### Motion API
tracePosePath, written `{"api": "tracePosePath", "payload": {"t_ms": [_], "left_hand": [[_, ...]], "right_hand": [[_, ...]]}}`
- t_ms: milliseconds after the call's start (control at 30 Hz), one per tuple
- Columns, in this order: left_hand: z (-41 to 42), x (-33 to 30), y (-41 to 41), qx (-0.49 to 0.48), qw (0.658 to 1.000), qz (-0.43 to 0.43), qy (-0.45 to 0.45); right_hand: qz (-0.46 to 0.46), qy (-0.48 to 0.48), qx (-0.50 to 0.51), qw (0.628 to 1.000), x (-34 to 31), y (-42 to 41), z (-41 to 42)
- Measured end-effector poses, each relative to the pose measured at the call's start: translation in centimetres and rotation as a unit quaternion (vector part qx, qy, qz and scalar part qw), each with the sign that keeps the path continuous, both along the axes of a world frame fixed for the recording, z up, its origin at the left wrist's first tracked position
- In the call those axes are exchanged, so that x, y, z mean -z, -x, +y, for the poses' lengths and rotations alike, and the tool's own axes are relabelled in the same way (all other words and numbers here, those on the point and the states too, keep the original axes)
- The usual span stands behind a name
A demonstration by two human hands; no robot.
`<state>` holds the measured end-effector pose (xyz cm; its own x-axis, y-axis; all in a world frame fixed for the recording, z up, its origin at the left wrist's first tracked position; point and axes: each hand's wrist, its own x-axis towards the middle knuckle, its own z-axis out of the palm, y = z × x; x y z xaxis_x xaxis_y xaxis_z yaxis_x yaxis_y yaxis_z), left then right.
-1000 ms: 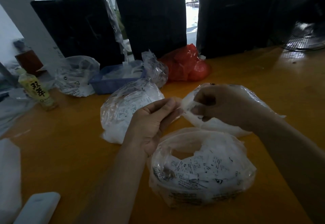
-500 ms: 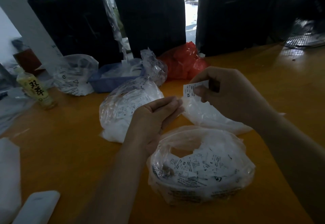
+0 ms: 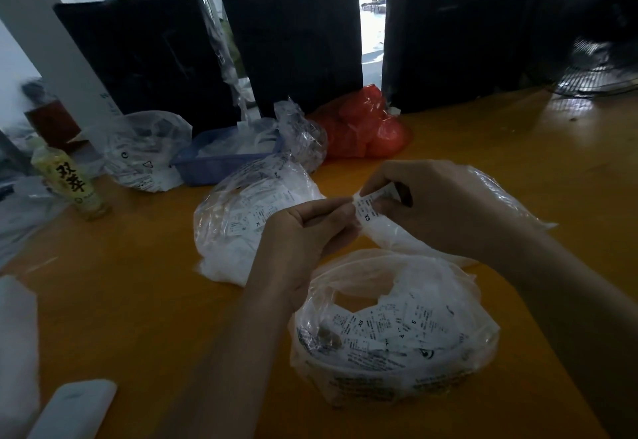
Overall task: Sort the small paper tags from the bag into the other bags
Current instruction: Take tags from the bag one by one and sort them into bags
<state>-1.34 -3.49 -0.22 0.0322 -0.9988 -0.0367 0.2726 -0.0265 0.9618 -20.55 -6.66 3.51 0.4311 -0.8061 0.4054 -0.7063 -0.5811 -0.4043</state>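
XS tag (image 3: 366, 204) drawn from bag, now pinched between both hands

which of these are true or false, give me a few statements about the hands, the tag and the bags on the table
1. The right hand pinches a paper tag printed XS. True.
2. The left hand lies flat on the table. False: it is raised, fingertips at the tag's edge.
3. The nearest clear bag holds printed tags. True.
4. The red bag sits nearest the person. False: it sits far back, by the dark boxes.
5. A bottle stands at the table's left. True.
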Motion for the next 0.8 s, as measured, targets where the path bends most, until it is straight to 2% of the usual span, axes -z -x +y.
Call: {"api": "tracePosePath", "payload": {"t_ms": [100,300,533,633,800], "left_hand": [[0.17,-0.01,-0.01,-0.001,0.999,-0.037,0.013],[0.51,-0.19,0.11,-0.002,0.998,-0.054,0.024],[0.48,-0.12,0.10,-0.032,0.997,-0.070,0.028],[0.56,-0.14,0.14,-0.027,0.996,-0.086,0.028],[0.39,-0.31,0.10,-0.009,1.000,-0.011,0.020]], "right_hand": [[-0.019,-0.001,0.012,1.000,0.11,-0.07,-0.07],[-0.070,-0.002,0.032,0.997,0.17,-0.13,-0.20],[0.011,-0.012,0.019,1.000,0.11,0.04,-0.02],[-0.012,-0.017,0.012,1.000,0.35,-0.12,0.10],[-0.092,-0.036,0.029,0.995,-0.01,0.43,-0.53]]}}
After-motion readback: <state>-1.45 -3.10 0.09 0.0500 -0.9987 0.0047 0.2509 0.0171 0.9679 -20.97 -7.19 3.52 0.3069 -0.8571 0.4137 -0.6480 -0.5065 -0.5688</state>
